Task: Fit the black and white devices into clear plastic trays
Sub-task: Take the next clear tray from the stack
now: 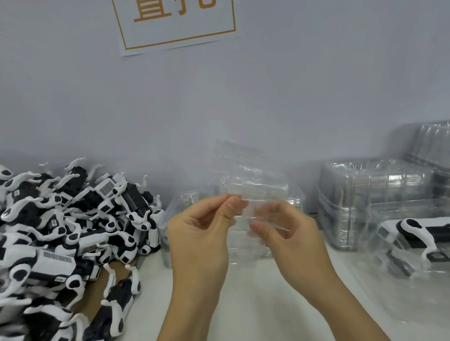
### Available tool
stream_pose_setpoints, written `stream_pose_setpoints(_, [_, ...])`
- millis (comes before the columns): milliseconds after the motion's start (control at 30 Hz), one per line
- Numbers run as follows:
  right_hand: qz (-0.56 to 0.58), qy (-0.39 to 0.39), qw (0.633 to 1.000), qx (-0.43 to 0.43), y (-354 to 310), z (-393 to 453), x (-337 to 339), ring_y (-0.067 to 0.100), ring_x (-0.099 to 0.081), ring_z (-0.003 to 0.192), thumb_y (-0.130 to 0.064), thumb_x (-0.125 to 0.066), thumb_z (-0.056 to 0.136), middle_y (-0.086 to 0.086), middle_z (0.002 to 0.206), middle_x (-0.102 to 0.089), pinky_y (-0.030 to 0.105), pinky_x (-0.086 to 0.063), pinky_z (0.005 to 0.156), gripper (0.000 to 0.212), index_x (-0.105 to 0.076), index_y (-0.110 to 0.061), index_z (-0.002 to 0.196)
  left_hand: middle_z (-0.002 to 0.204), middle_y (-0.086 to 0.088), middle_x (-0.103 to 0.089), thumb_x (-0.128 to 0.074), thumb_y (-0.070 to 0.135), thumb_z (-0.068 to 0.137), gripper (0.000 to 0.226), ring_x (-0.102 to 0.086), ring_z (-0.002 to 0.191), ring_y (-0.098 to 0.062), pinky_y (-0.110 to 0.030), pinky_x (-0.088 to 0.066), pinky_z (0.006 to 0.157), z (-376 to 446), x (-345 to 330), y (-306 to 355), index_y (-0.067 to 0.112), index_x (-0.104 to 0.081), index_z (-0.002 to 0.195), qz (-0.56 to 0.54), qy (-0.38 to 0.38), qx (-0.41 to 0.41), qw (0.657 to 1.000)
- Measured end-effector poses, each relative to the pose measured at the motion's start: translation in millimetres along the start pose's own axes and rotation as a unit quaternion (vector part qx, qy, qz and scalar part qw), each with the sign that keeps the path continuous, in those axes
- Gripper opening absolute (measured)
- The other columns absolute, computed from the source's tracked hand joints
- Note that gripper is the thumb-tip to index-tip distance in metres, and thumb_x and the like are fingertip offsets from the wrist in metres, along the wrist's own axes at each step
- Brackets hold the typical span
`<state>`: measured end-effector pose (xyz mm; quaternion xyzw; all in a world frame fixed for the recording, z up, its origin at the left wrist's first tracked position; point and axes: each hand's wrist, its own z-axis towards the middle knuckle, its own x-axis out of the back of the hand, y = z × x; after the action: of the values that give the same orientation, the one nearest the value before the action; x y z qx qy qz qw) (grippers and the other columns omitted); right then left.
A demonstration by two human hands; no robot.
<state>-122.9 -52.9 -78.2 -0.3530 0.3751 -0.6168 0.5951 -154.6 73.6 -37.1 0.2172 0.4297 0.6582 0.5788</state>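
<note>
Clear plastic tray (252, 192), held up above the white table (249, 309): the left hand (198, 237) and right hand (290, 232) each pinch its near edge (motion-blurred). Black and white devices (63, 232) lie heaped at left, apart.

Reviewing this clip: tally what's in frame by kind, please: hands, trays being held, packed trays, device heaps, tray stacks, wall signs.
Hands: 2, left hand and right hand
Clear tray held by both hands: 1
Packed tray with a device: 1
Heap of loose devices: 1, too tangled to count singly
Stacks of empty trays: at least 2
Wall sign: 1
Total: 8
</note>
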Motion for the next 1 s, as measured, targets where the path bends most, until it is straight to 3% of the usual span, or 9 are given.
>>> stream_pose_setpoints(133, [0.011,0.009,1.000,-0.014,0,1,4,0.014,-0.075,0.079,-0.009,-0.070,0.089,-0.008,0.092,-0.075,0.026,-0.056,0.065,0.012,-0.067,-0.020,0.087,0.080,-0.006,-0.077,-0.068,0.028,0.077,0.017,-0.071,0.075,-0.016,-0.019,-0.055,0.067,3,5,0,0.014,-0.077,0.081,-0.034,0.062,-0.002,0.998])
stream_pose_setpoints(233, [0.052,0.041,0.997,-0.031,1,3,17,0.019,-0.076,0.081,-0.013,-0.067,0.090,-0.002,0.096,-0.077,0.029,-0.057,0.070,0.006,-0.062,-0.015,0.093,0.077,-0.003,-0.074,-0.065,0.027,0.080,0.011,-0.070,0.074,-0.015,-0.023,-0.056,0.068,10,17,5,0.022,-0.073,0.076,-0.082,0.119,0.003,0.989])
stream_pose_setpoints(367, [0.191,0.125,0.969,-0.094,5,10,43,0.026,-0.075,0.089,-0.019,-0.055,0.098,0.006,0.104,-0.076,0.038,-0.056,0.081,0.008,-0.054,-0.012,0.099,0.063,0.005,-0.063,-0.045,0.015,0.105,0.027,-0.058,0.058,-0.010,-0.022,-0.048,0.061,22,44,6,0.020,-0.056,0.080,-0.159,0.237,0.028,0.958])
stream_pose_setpoints(500, [0.267,0.139,0.942,-0.146,12,12,56,0.022,-0.072,0.102,-0.023,-0.041,0.106,0.000,0.114,-0.074,0.040,-0.050,0.085,0.013,-0.048,-0.019,0.096,0.060,0.007,-0.052,-0.036,0.011,0.107,0.034,-0.047,0.051,-0.008,-0.022,-0.040,0.053,29,69,-3,0.018,-0.051,0.077,-0.193,0.346,0.075,0.915])
stream_pose_setpoints(600, [0.284,0.155,0.932,-0.165,18,14,50,0.021,-0.071,0.104,-0.024,-0.041,0.107,0.001,0.116,-0.073,0.039,-0.053,0.082,0.010,-0.048,-0.017,0.104,0.068,0.006,-0.047,-0.035,0.010,0.105,0.031,-0.044,0.053,-0.007,-0.017,-0.038,0.050,32,79,-11,0.018,-0.050,0.079,-0.255,0.362,0.119,0.888])
stream_pose_setpoints(667, [0.268,0.166,0.930,-0.189,19,15,42,0.021,-0.070,0.095,-0.027,-0.046,0.105,0.002,0.110,-0.071,0.038,-0.054,0.078,0.010,-0.051,-0.019,0.107,0.067,0.007,-0.046,-0.034,0.006,0.103,0.031,-0.043,0.054,-0.006,-0.017,-0.037,0.050,33,82,-17,0.018,-0.048,0.079,-0.274,0.362,0.143,0.879])
stream_pose_setpoints(800, [0.239,0.194,0.926,-0.220,21,14,28,0.013,-0.052,0.062,-0.025,-0.059,0.099,0.003,0.078,-0.058,0.028,-0.048,0.060,0.015,-0.055,-0.016,0.110,0.071,0.005,-0.046,-0.037,0.008,0.103,0.025,-0.043,0.058,-0.009,-0.020,-0.037,0.054,32,81,-30,0.017,-0.048,0.083,-0.268,0.346,0.184,0.880])
stream_pose_setpoints(900, [0.251,0.205,0.920,-0.222,20,15,27,0.011,-0.048,0.054,-0.020,-0.063,0.098,0.002,0.068,-0.054,0.026,-0.046,0.057,0.021,-0.052,-0.014,0.114,0.069,0.003,-0.047,-0.038,0.011,0.104,0.022,-0.043,0.056,-0.011,-0.023,-0.040,0.057,31,77,-34,0.016,-0.049,0.087,-0.263,0.339,0.188,0.883])
stream_pose_setpoints(1000, [0.263,0.215,0.918,-0.203,18,17,31,0.011,-0.056,0.054,-0.015,-0.066,0.095,0.004,0.070,-0.060,0.022,-0.050,0.053,0.033,-0.045,-0.011,0.120,0.070,0.001,-0.049,-0.040,0.010,0.103,0.020,-0.043,0.057,-0.013,-0.028,-0.042,0.063,30,74,-36,0.014,-0.052,0.087,-0.254,0.339,0.183,0.887])
